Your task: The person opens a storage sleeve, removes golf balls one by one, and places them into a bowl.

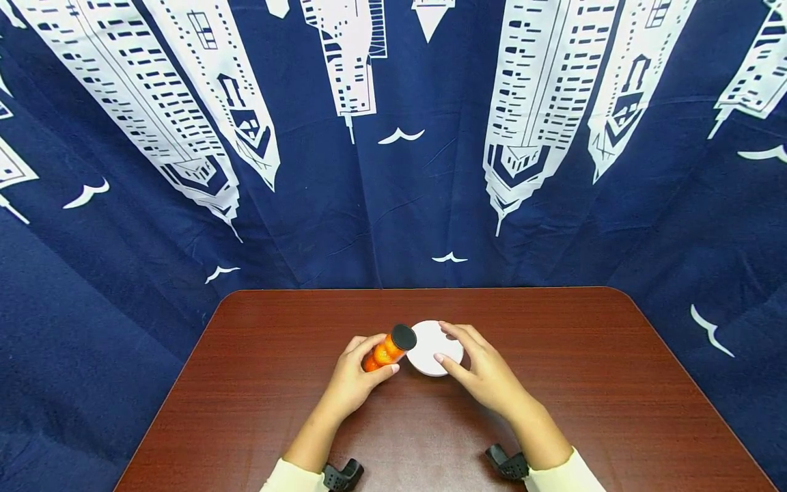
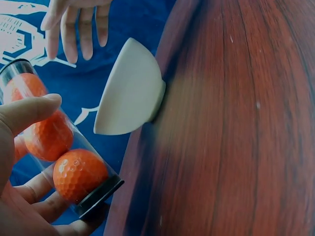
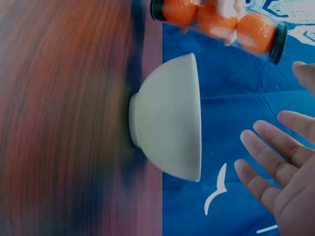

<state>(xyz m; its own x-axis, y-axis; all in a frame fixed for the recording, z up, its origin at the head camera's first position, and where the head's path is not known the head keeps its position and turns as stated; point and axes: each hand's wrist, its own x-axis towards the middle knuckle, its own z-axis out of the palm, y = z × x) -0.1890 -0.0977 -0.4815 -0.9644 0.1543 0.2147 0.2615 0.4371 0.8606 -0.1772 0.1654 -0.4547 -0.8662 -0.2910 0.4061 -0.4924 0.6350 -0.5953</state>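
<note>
My left hand [image 1: 356, 376] grips a clear tube of orange golf balls [image 1: 387, 351] with black end caps, thumb on one side and fingers on the other. The tube is held tilted in the air, its upper black cap close to the left rim of a white bowl [image 1: 425, 355]. Upright on the table, the bowl shows its curved side and foot in both wrist views. Over its right side hovers my right hand [image 1: 488, 376], fingers spread and holding nothing. In the right wrist view a gap shows between the fingers [image 3: 268, 184] and the bowl.
The brown wooden table [image 1: 258, 410] has rounded far corners. Behind it hangs a dark blue cloth [image 1: 418, 198] printed with white buildings and birds. A black strap device [image 1: 509, 465] sits on each wrist.
</note>
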